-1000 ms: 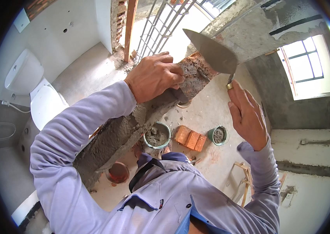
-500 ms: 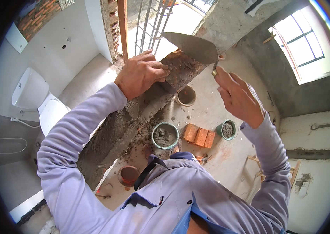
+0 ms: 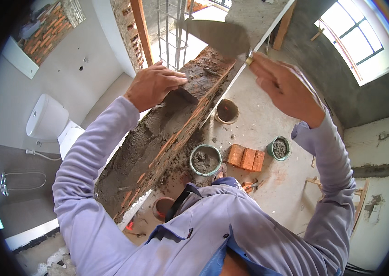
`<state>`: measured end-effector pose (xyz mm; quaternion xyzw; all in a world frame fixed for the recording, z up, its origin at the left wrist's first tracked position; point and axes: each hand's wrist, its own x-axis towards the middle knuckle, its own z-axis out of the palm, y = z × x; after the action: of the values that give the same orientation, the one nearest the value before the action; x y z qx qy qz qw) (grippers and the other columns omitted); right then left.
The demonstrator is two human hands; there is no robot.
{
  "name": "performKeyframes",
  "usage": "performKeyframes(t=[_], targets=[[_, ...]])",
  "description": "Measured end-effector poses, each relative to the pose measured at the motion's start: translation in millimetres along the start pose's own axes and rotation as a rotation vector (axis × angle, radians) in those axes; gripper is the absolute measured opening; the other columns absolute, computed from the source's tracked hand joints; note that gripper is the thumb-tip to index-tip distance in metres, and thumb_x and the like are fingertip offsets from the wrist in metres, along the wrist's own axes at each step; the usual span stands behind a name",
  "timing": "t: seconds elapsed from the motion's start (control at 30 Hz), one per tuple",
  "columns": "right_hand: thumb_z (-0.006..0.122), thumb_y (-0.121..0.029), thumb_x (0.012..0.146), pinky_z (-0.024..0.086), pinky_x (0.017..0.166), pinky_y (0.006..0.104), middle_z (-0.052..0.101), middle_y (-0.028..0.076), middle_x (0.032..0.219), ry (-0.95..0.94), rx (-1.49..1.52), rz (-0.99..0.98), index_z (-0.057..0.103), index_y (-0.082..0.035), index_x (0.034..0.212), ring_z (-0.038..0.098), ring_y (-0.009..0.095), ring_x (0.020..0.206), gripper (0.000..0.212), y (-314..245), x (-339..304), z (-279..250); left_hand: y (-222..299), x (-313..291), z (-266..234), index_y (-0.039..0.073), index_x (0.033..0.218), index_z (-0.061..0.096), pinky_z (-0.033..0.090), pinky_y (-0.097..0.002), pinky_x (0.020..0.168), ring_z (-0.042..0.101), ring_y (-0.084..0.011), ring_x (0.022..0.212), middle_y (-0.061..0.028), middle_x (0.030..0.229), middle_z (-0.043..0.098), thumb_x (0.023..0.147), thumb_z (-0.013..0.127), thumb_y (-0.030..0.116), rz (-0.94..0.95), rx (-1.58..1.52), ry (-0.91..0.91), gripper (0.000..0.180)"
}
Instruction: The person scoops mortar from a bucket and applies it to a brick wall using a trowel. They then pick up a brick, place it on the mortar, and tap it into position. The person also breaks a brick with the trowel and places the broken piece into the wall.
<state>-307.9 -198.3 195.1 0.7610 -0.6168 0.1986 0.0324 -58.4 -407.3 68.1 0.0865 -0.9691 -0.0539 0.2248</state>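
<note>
Grey mortar already coats most of the low red-brick wall top (image 3: pixel 157 138), though I judge the far bricks still bare. My left hand (image 3: pixel 154 85) presses flat, fingers closed, on a dark brick (image 3: pixel 183 95) bedded there. My right hand (image 3: pixel 284 87) grips the steel trowel (image 3: pixel 217 37) above the wall's far end.
</note>
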Motion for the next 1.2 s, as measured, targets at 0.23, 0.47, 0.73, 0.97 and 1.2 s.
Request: performKeyframes(t=[0.23, 0.47, 0.73, 0.97, 1.2], targets=[[0.061, -0.009, 0.089, 0.049, 0.065, 0.031, 0.065, 0.011, 0.086, 0.044, 0.493, 0.546, 0.054, 0.005, 0.128, 0.062, 0.018, 0.071, 0.042, 12.6, -87.7, -16.2, 36.8, 3.4, -41.2, 0.013, 0.118, 0.07, 0.038, -0.0477, 0.111, 0.063, -0.0248, 0.116, -0.0068, 0.119, 0.07, 0.084, 0.071, 0.015, -0.12, -0.241, -0.057, 0.033], [0.066, -0.012, 0.086, 0.041, 0.044, 0.024, 0.051, -0.002, 0.068, 0.41, 0.95, 1.209, 0.055, -0.002, 0.102, 0.05, 0.006, 0.051, 0.022, 80.9, -327.8, 94.6, 140.0, 9.6, -59.8, 0.007, 0.116, 0.071, 0.035, -0.0558, 0.108, 0.068, -0.0303, 0.107, -0.0135, 0.111, 0.072, 0.08, 0.077, 0.038, -0.166, -0.888, -0.471, 0.048], [0.065, -0.012, 0.086, 0.045, 0.04, 0.0322, 0.052, 0.004, 0.062, 0.73, 1.353, 2.027, 0.048, -0.007, 0.096, 0.053, 0.016, 0.047, 0.02, 87.8, -572.0, 318.9, 245.0, -12.7, 351.2, -0.003, 0.118, 0.066, 0.052, -0.0325, 0.09, 0.067, -0.0201, 0.102, -0.0142, 0.11, 0.07, 0.092, 0.066, 0.023, -0.797, -1.027, -0.789, 0.037], [0.066, -0.009, 0.086, 0.046, 0.039, 0.0338, 0.054, 0.006, 0.065, 0.47, 1.748, 2.25, 0.045, -0.007, 0.099, 0.056, 0.018, 0.048, 0.024, 25.4, -631.8, 434.4, 325.2, -56.6, 703.9, -0.004, 0.139, 0.046, 0.049, -0.0379, 0.096, 0.064, -0.0298, 0.11, -0.0196, 0.119, 0.064, 0.081, 0.066, 0.012, -0.866, -0.67, -0.945, 0.063], [0.064, -0.008, 0.088, 0.047, 0.046, 0.0303, 0.053, 0.004, 0.067, -0.02, 1.998, 2.311, 0.046, -0.005, 0.101, 0.055, 0.014, 0.05, 0.023, 13.3, -706.7, 455.4, 359.2, -47.6, 942.3, 0.019, 0.158, 0.003, 0.015, -0.055, 0.119, 0.007, -0.0465, 0.148, -0.0228, 0.162, 0.001, 0.083, 0.066, 0.03, -1.107, -0.495, -0.795, 0.099]])
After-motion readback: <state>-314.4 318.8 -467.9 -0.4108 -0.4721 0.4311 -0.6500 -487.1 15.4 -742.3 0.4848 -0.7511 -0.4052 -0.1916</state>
